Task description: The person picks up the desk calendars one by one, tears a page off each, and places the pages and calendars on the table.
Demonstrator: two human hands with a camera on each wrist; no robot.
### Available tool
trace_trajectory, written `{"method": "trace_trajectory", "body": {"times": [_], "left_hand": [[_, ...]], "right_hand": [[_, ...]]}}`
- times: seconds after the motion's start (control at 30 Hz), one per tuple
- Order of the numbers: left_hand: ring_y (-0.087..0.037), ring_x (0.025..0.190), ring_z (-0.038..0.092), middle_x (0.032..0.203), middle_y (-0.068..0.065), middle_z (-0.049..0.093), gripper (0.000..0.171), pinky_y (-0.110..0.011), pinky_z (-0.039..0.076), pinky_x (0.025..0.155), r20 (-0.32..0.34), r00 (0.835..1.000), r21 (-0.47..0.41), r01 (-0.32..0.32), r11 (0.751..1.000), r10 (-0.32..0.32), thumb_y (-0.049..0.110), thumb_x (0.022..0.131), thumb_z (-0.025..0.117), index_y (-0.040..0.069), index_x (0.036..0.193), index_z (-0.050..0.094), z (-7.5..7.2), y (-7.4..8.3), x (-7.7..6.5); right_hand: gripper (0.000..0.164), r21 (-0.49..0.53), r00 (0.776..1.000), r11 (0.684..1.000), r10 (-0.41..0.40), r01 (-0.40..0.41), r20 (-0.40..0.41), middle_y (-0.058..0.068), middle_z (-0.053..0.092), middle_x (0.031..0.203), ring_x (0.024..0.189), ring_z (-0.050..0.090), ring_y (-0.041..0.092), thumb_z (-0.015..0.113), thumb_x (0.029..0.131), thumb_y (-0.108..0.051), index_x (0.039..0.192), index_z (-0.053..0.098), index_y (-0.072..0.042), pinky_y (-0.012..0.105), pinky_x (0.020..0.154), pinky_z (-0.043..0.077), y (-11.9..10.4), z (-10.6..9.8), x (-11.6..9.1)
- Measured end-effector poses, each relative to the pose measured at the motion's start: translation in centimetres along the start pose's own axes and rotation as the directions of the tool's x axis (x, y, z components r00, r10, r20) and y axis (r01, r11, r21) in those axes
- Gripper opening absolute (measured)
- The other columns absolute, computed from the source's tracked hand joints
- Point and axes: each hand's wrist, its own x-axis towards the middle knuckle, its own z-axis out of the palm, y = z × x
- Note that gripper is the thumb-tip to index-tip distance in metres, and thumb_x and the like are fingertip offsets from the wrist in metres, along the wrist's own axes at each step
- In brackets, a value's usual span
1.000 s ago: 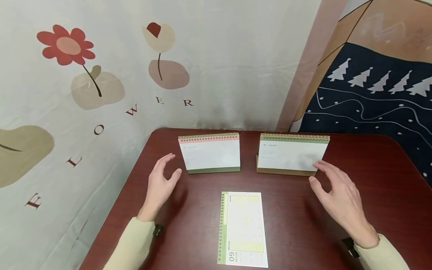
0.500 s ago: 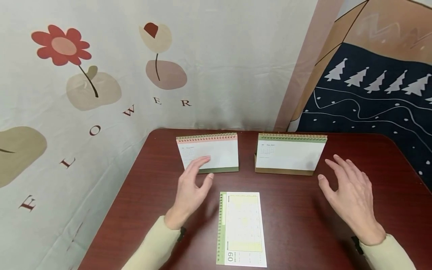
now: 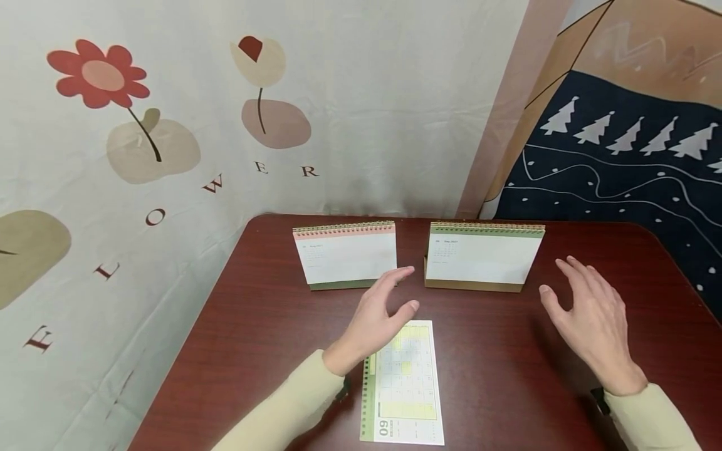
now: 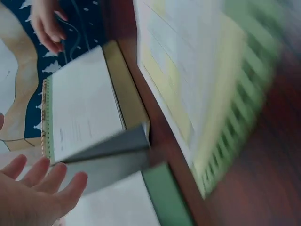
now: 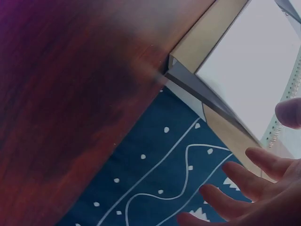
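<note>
Above table [image 3: 496, 376] and flat calendar [image 3: 408, 391], the left hand [image 3: 372, 321] has swept toward three o'clock — fingers [image 3: 390, 280] apart, right hand [image 3: 592, 329] likewise.

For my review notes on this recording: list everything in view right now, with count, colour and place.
pink-topped desk calendar: 1, white page, green base, standing far left
green-topped desk calendar: 1, white page, brown base, standing to its right
spiral calendar marked 09: 1, white, yellow and green, flat in front
table: 1, reddish brown, under the calendars
flower-print cloth: 1, white, behind and left
tree-print cloth: 1, navy and brown, behind right
wrist pieces: 2, black, by the cuffs
sleeves: 2, pale yellow, on both arms
left hand: 1, bare, holding nothing, between the calendars
right hand: 1, bare, holding nothing, right side
</note>
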Motion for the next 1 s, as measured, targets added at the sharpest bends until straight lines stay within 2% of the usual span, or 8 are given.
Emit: {"method": "trace_trajectory", "body": {"times": [0.07,0.17,0.3,0.4,0.57,0.67,0.8,1.0], "left_hand": [[-0.021,0.141,0.047,0.156,-0.002,0.05,0.058,-0.047,0.041,0.114,0.043,0.998,-0.074,0.058,0.996,-0.055,0.021,0.1,0.065,0.012,0.154,0.047,0.5,0.1,0.5],[-0.022,0.146,0.042,0.161,-0.004,0.043,0.063,-0.046,0.039,0.116,0.095,0.989,-0.177,0.129,0.976,-0.114,0.023,0.101,0.065,0.012,0.158,0.04,1.2,0.1,1.2],[-0.022,0.151,0.035,0.166,-0.001,0.034,0.071,-0.043,0.035,0.119,0.129,0.975,-0.251,0.207,0.946,-0.179,0.029,0.102,0.064,0.016,0.163,0.031,2.0,-0.1,2.1],[-0.024,0.153,0.032,0.168,0.0,0.03,0.073,-0.044,0.034,0.12,0.134,0.967,-0.294,0.247,0.923,-0.217,0.029,0.102,0.063,0.018,0.165,0.027,2.7,-0.5,2.8],[-0.029,0.153,0.03,0.169,-0.005,0.027,0.073,-0.05,0.03,0.121,0.141,0.954,-0.358,0.298,0.885,-0.264,0.024,0.102,0.062,0.014,0.165,0.025,3.7,-1.2,3.7],[-0.032,0.152,0.031,0.168,-0.011,0.029,0.07,-0.053,0.029,0.121,0.122,0.949,-0.394,0.314,0.864,-0.29,0.018,0.102,0.061,0.01,0.163,0.028,4.2,-1.6,4.3],[-0.037,0.149,0.036,0.163,-0.018,0.036,0.065,-0.053,0.034,0.118,0.085,0.942,-0.445,0.326,0.834,-0.323,0.011,0.102,0.06,0.004,0.16,0.033,4.7,-2.2,5.1],[-0.04,0.145,0.042,0.157,-0.023,0.043,0.059,-0.047,0.038,0.116,0.079,0.917,-0.526,0.371,0.765,-0.391,0.004,0.101,0.059,-0.002,0.155,0.038,5.1,-2.5,5.7]], "right_hand": [[0.059,0.004,1.0,1.0,0.013,-0.013,0.018,0.028,0.047,0.153,0.14,0.037,0.055,0.064,0.097,-0.026,0.148,0.052,0.001,0.077,0.109,0.024,0.2,0.0,0.1],[0.065,0.01,0.998,0.999,0.036,-0.037,0.057,0.029,0.041,0.157,0.143,0.033,0.056,0.063,0.098,-0.028,0.154,0.045,0.0,0.078,0.11,0.022,0.6,0.2,0.3],[0.071,0.023,0.991,0.997,0.07,-0.074,0.116,0.03,0.033,0.161,0.145,0.028,0.057,0.061,0.1,-0.032,0.159,0.035,-0.002,0.08,0.109,0.021,0.9,0.4,0.5],[0.073,0.041,0.984,0.994,0.091,-0.098,0.151,0.029,0.03,0.163,0.145,0.028,0.056,0.06,0.102,-0.034,0.161,0.031,-0.002,0.078,0.109,0.023,1.0,0.6,0.6],[0.075,0.09,0.971,0.985,0.126,-0.147,0.203,0.029,0.027,0.164,0.146,0.028,0.053,0.057,0.104,-0.036,0.163,0.025,-0.003,0.075,0.11,0.025,1.0,0.9,0.8],[0.076,0.126,0.958,0.974,0.154,-0.189,0.243,0.03,0.025,0.165,0.147,0.027,0.054,0.055,0.106,-0.039,0.164,0.022,-0.004,0.075,0.11,0.025,1.0,1.1,0.9],[0.077,0.174,0.939,0.955,0.183,-0.24,0.293,0.032,0.025,0.164,0.145,0.027,0.056,0.053,0.107,-0.041,0.165,0.019,-0.003,0.077,0.109,0.025,1.0,1.3,1.1],[0.075,0.253,0.915,0.917,0.214,-0.309,0.343,0.034,0.036,0.157,0.137,0.042,0.057,0.051,0.108,-0.041,0.164,0.021,-0.002,0.074,0.104,0.035,1.0,1.7,1.5]]}}
